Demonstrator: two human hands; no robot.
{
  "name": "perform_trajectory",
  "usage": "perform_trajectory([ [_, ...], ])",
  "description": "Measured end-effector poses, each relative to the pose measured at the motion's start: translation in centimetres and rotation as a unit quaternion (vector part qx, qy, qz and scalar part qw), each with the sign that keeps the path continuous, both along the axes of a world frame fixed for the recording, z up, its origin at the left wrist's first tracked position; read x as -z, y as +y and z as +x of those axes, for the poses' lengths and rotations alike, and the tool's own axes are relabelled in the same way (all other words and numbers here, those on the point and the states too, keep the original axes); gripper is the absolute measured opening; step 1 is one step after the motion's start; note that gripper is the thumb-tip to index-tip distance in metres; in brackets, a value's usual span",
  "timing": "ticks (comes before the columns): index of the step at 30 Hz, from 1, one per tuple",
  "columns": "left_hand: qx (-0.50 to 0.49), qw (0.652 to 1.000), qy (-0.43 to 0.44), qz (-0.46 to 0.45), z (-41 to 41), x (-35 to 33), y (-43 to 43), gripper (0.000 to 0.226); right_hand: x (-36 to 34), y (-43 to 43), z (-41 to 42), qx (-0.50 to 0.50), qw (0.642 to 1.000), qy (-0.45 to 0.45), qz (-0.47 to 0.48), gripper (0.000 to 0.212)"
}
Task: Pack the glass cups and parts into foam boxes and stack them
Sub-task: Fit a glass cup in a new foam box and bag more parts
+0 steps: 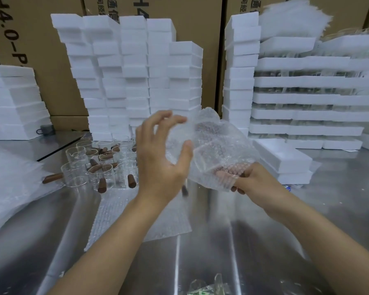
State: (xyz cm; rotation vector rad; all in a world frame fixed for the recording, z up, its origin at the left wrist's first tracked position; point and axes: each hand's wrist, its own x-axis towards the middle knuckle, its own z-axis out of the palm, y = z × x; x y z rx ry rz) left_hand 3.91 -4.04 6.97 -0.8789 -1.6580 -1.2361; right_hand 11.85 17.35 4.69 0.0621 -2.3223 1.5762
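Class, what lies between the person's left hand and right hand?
In the head view, a bubble wrap bundle lies between them: the right hand grips its lower edge, the left hand, fingers spread, is at its left side.

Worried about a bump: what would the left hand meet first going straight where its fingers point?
Probably the bubble wrap that the right hand grips; depth from the left hand is unclear.
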Motion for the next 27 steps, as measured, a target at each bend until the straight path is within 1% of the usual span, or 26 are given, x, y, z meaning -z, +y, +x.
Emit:
perform_trajectory([
  [2, 0.064, 0.991, -0.114, 0.008, -0.7, -0.6, -1.0, 0.054, -0.2, 0.2, 0.2, 0.001, 0.999, 0.031, 0.013, 0.025],
  [4, 0.149, 0.965, -0.216, -0.002, -1.1, -1.0, -1.6, 0.066, -0.7, 0.1, 0.6, -0.015, 0.999, 0.049, 0.017, 0.019],
  [5, 0.181, 0.950, -0.253, -0.014, -1.4, -1.1, -1.8, 0.070, -0.9, 0.1, 0.8, -0.018, 0.999, 0.046, 0.020, 0.016],
  [7, 0.212, 0.928, -0.299, -0.059, -2.0, -1.1, -2.1, 0.071, -1.1, 0.2, 0.9, -0.014, 0.998, 0.039, 0.043, 0.018],
  [9, 0.220, 0.911, -0.333, -0.103, -2.5, -0.9, -2.1, 0.070, -1.4, 0.2, 1.1, -0.003, 0.997, 0.042, 0.058, 0.023],
  [12, 0.246, 0.891, -0.353, -0.142, -2.5, -0.5, -2.0, 0.074, -1.8, 0.0, 1.5, -0.009, 0.997, 0.050, 0.056, 0.033],
  [14, 0.250, 0.886, -0.357, -0.159, -2.3, -0.2, -1.7, 0.074, -1.6, 0.1, 1.7, -0.002, 0.998, 0.031, 0.061, 0.031],
  [16, 0.267, 0.874, -0.367, -0.172, -2.2, 0.2, -1.3, 0.067, -1.6, 0.4, 1.6, 0.022, 0.997, 0.005, 0.073, 0.020],
  [18, 0.289, 0.855, -0.376, -0.208, -1.9, 0.4, -0.9, 0.058, -1.6, 0.3, 1.9, 0.028, 0.997, -0.021, 0.069, 0.023],
  [19, 0.295, 0.846, -0.378, -0.233, -1.7, 0.6, -0.8, 0.055, -1.6, 0.3, 2.1, 0.022, 0.998, -0.027, 0.061, 0.027],
  [21, 0.298, 0.830, -0.381, -0.278, -1.5, 0.8, -0.6, 0.054, -1.8, 0.0, 2.7, -0.007, 0.997, -0.039, 0.064, 0.026],
  [23, 0.299, 0.821, -0.390, -0.292, -1.6, 0.9, -0.7, 0.059, -1.5, 0.2, 2.6, -0.010, 0.994, -0.055, 0.091, 0.030],
  [24, 0.295, 0.822, -0.396, -0.284, -1.7, 0.8, -0.9, 0.068, -1.6, 0.3, 2.5, 0.006, 0.992, -0.066, 0.105, 0.031],
  [26, 0.290, 0.825, -0.418, -0.247, -2.4, 0.5, -1.3, 0.090, -1.8, 0.4, 2.7, 0.046, 0.988, -0.082, 0.124, 0.041],
  [27, 0.297, 0.827, -0.421, -0.227, -2.6, 0.3, -1.6, 0.089, -1.9, 0.3, 2.7, 0.053, 0.986, -0.088, 0.131, 0.049],
])
